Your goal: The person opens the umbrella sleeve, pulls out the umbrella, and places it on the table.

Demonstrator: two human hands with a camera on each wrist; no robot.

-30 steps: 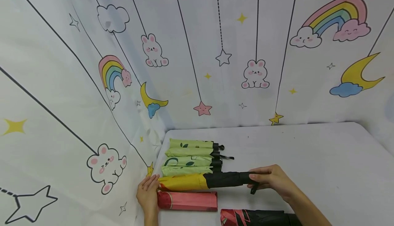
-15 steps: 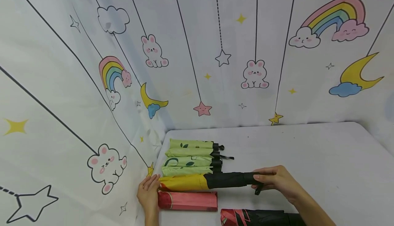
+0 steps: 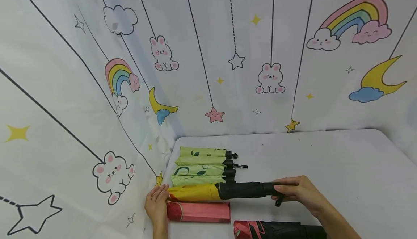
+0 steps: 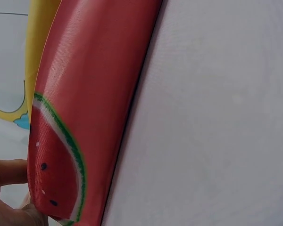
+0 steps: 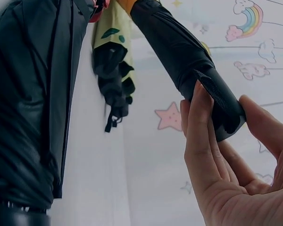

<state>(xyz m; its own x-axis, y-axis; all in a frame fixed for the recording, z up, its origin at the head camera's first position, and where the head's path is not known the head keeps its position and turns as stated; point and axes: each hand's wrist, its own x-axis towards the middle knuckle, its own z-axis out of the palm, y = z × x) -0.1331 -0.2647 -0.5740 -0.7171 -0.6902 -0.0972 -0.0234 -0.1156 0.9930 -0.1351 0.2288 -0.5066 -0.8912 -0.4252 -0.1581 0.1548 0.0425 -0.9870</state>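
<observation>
A folded black umbrella [image 3: 242,191] reaches out of a yellow sleeve [image 3: 195,192], lying sideways across the table in the head view. My right hand [image 3: 301,193] pinches its handle end between thumb and fingers; a short black strap hangs below. In the right wrist view the dark handle [image 5: 224,115] sits between the thumb and fingertips. At the sleeve's far left end, my left hand [image 3: 156,204] holds the yellow fabric with its fingers. Just in front lies a pink-red sleeve [image 3: 202,212] with a watermelon print, partly hiding the left fingers in the left wrist view.
Several light-green folded umbrellas [image 3: 202,170] with black handles lie side by side behind the yellow sleeve. A black-and-red folded umbrella [image 3: 280,230] is at the front edge. White printed cloth [image 3: 195,50] hangs behind and to the left of the white table [image 3: 325,166].
My right hand has moved right, drawing the black umbrella farther out of the yellow sleeve. More black fabric shows. The left hand and the sleeve have stayed where they were.
</observation>
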